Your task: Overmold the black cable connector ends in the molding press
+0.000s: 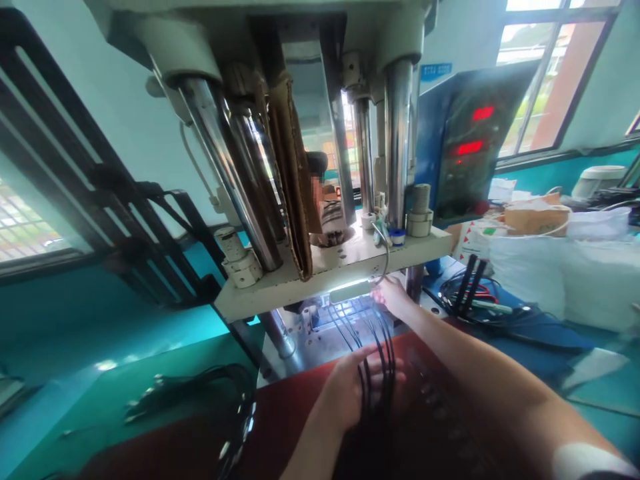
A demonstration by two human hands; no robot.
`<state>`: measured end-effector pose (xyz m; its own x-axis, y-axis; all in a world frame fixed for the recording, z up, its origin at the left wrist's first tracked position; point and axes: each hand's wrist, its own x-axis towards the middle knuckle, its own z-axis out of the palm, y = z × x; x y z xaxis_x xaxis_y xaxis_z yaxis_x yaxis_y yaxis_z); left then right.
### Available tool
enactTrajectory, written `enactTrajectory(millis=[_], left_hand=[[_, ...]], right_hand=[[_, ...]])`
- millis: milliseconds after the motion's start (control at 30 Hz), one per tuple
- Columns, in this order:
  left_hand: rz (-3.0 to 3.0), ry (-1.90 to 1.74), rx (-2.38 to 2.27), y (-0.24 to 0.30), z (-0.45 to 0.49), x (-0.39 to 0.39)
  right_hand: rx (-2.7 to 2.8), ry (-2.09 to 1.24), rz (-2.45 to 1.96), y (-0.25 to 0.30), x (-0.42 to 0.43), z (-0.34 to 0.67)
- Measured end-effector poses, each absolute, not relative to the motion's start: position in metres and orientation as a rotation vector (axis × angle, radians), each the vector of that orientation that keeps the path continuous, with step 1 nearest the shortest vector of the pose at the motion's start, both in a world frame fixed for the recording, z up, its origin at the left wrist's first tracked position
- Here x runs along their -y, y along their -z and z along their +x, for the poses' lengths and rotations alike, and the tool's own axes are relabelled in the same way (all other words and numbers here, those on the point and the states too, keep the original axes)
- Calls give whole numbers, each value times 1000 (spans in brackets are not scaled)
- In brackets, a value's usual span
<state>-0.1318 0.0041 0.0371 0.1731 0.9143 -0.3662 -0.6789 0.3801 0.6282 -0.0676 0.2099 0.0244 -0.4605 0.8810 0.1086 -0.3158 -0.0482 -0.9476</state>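
Right forearm (487, 370) foremost, black cables (389, 360) lie across the left hand (353, 385).

The left hand (356, 383) is bare from the fingers (399, 377) back along the forearm (317, 440). The right hand (393, 297) is bare too; well behind its fingers, far up the arm (480, 367), shows what looks like a white, blurred sleeve edge (587, 461).

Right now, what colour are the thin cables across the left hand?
The cables are black, clearest in head view.
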Motion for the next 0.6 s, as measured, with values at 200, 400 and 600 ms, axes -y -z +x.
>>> enactTrajectory(millis=[200,400,600], left_hand=[[310,-1173,-711,-46,-95,-13],[327,-1156,-728,-37,-65,4],[666,-878,-788,-26,-27,55]], right_hand=[[1167,-1550,-802,-30,-169,-27],[1007,-1432,-892,-20,-159,13],[918,-1319,-971,-2,-156,66]])
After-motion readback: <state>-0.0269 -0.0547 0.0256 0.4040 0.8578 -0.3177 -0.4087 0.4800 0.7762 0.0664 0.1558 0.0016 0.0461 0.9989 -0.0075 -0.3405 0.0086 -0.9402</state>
